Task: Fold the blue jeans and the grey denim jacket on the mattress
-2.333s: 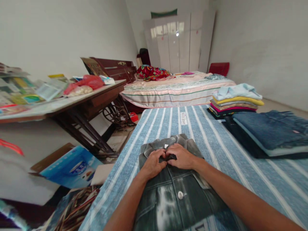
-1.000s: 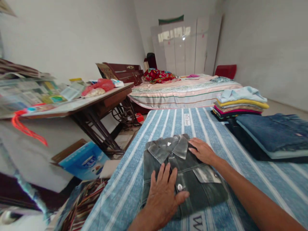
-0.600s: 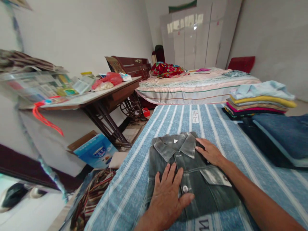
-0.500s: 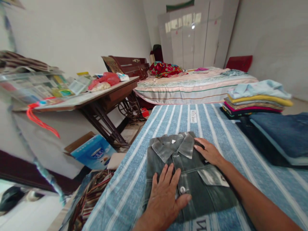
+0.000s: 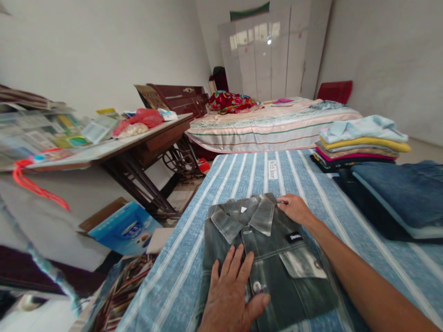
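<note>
A folded grey-green button-up shirt (image 5: 290, 295) lies front up before me, its collar pointing away. It has a chest pocket flap, a small black label and pale faded patches. My left hand (image 5: 233, 290) rests flat on the shirt's front with the fingers spread, beside a round button. At the far right shoulder, next to the collar, my right hand (image 5: 296, 210) has its fingers curled in and pinching the shirt's edge. Its fingertips are partly hidden.
Under the shirt is a blue striped bedsheet (image 5: 238, 173). Stacked folded clothes (image 5: 360, 143) and folded jeans (image 5: 398, 193) lie to the right. A cluttered sewing-machine table (image 5: 138, 143) stands left, above a blue box (image 5: 128, 228). Another bed (image 5: 270, 129) is beyond.
My right hand has gone from lying over the shirt's shoulder to pinching its outer edge, uncovering the black label. My left hand stays flat on the front. The view has shifted slightly.
</note>
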`<state>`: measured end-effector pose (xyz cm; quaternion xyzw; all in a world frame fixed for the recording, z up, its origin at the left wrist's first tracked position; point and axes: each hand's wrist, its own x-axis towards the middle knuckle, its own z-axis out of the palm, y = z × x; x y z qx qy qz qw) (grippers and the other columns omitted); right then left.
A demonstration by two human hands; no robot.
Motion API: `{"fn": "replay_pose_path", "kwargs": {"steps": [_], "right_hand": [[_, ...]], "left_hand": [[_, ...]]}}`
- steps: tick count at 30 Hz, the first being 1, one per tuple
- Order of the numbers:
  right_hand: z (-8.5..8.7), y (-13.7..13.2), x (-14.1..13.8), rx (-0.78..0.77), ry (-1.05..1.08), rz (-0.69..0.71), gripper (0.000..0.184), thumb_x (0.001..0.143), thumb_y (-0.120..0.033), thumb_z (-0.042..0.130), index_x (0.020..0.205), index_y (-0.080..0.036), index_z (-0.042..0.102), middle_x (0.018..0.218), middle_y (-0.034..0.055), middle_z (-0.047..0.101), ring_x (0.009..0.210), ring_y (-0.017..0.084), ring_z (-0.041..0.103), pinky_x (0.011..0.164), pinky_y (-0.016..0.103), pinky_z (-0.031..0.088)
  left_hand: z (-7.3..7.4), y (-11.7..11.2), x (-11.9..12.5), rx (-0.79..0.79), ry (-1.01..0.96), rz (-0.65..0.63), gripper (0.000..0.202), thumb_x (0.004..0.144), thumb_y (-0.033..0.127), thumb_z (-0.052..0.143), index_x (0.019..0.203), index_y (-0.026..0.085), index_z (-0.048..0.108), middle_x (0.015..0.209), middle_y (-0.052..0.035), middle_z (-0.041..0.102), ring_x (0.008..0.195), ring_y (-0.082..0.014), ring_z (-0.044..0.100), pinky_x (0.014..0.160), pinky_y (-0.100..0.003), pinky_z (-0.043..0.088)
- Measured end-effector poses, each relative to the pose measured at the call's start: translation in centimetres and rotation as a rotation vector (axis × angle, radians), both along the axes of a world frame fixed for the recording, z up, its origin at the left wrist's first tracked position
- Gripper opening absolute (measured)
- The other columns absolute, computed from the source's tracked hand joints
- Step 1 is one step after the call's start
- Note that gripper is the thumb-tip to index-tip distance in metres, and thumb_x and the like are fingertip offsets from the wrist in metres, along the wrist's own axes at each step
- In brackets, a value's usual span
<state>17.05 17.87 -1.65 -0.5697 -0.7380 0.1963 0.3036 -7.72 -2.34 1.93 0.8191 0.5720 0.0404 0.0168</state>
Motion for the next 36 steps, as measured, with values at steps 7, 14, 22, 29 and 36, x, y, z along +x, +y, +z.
{"fn": "replay_pose_path", "kwargs": {"steps": [7, 14, 22, 29, 36], "right_hand": [[0.9, 1.5, -0.8, -0.115, -0.18, 0.108, 0.013, 0.083, -0.021, 0.056, 0.079, -0.017, 0.067, 0.087, 0.0023, 0.064, 0.084, 0.015, 0.06, 0.078, 0.029, 0.045], [0.4, 2.0, -1.8, -0.251, -0.268, 0.014, 0.027, 0.09, -0.036, 0.054, 0.108, -0.016, 0.058, 0.109, 0.0061, 0.06, 0.093, 0.017, 0.059, 0.08, 0.038, 0.05], [0.0, 2.1, -2.1, -0.289, -0.274, -0.038, 0.03, 0.09, -0.035, 0.054, 0.113, -0.017, 0.056, 0.113, 0.0069, 0.058, 0.096, 0.018, 0.059, 0.081, 0.038, 0.051], [0.1, 0.9, -1.8, -0.209, -0.246, -0.071, 0.029, 0.09, -0.035, 0.054, 0.112, -0.017, 0.057, 0.113, 0.0069, 0.058, 0.095, 0.018, 0.059, 0.081, 0.039, 0.05], [-0.6, 0.9, -2.1, -0.187, -0.233, -0.108, 0.028, 0.09, -0.035, 0.054, 0.11, -0.016, 0.057, 0.11, 0.0065, 0.059, 0.094, 0.018, 0.059, 0.081, 0.039, 0.05]], "left_hand": [[-1.0, -0.2, -0.5, 0.178, 0.05, -0.064, 0.069, 0.085, 0.057, 0.046, 0.145, 0.026, 0.027, 0.147, -0.009, 0.035, 0.131, -0.0321, 0.036, 0.099, -0.056, 0.036], [-1.1, -0.4, -0.4, 0.201, 0.09, -0.083, 0.07, 0.086, 0.059, 0.043, 0.144, 0.024, 0.028, 0.147, -0.0105, 0.035, 0.131, -0.0332, 0.036, 0.096, -0.057, 0.037], [-0.2, -0.3, 0.2, 0.089, 0.043, -0.043, 0.068, 0.085, 0.056, 0.047, 0.143, 0.025, 0.031, 0.146, -0.0094, 0.036, 0.132, -0.0338, 0.034, 0.099, -0.059, 0.034], [0.3, -0.5, 0.5, 0.037, -0.002, -0.01, 0.066, 0.086, 0.059, 0.043, 0.142, 0.024, 0.034, 0.147, -0.0107, 0.035, 0.132, -0.0347, 0.034, 0.099, -0.063, 0.032], [0.3, -0.8, 0.6, -0.02, -0.011, 0.004, 0.068, 0.085, 0.059, 0.045, 0.143, 0.024, 0.032, 0.148, -0.0111, 0.033, 0.133, -0.0357, 0.032, 0.1, -0.065, 0.029]]}}
